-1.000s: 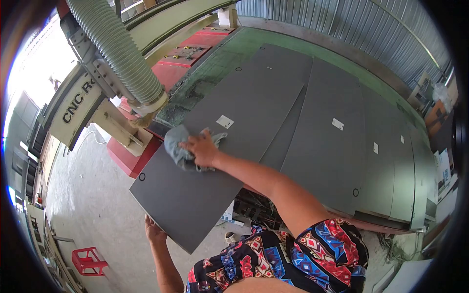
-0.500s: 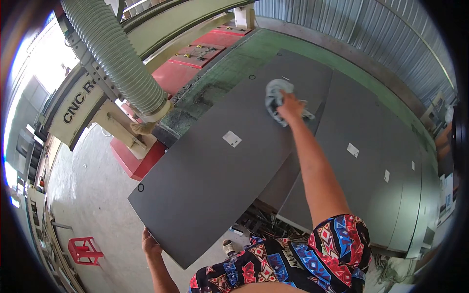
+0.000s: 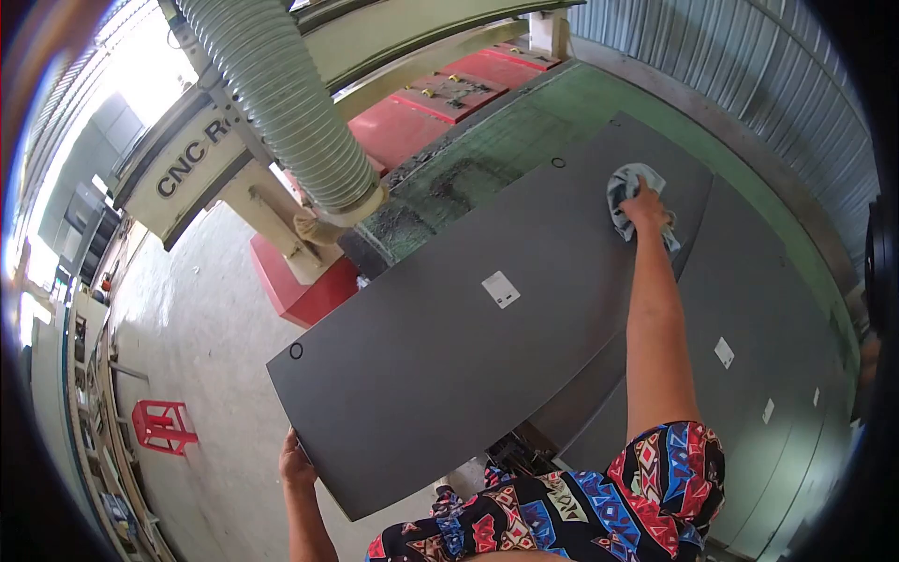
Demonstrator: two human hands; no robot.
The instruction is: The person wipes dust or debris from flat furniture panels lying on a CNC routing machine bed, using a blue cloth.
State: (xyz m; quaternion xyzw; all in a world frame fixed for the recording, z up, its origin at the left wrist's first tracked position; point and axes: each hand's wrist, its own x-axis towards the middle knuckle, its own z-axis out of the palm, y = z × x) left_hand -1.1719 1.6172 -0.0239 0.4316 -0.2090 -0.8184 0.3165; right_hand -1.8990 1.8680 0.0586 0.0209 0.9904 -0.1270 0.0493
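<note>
A large dark grey panel [image 3: 403,393] lies at a slant in front of me, with a white label [image 3: 500,289] near its middle and small black rings by its edge. My left hand [image 3: 296,461] grips the panel's near left edge, its fingers partly hidden underneath. On the panel's far part, my right hand [image 3: 644,206] presses a crumpled light blue-grey cloth [image 3: 622,185] against the surface, fingers closed over it. More grey panels [image 3: 749,309] with white labels lie to the right, partly under this one.
Beyond the panel stretches a green machine bed [image 3: 496,140] with red covers [image 3: 449,96]. A CNC router gantry [image 3: 187,164] with a thick ribbed hose [image 3: 281,103] stands at left. A red plastic stool [image 3: 164,426] is on the concrete floor [image 3: 206,328].
My view has shifted, so the scene sits further right. My right hand has slid the cloth a little toward the panel's right edge. My left hand still grips the panel.
</note>
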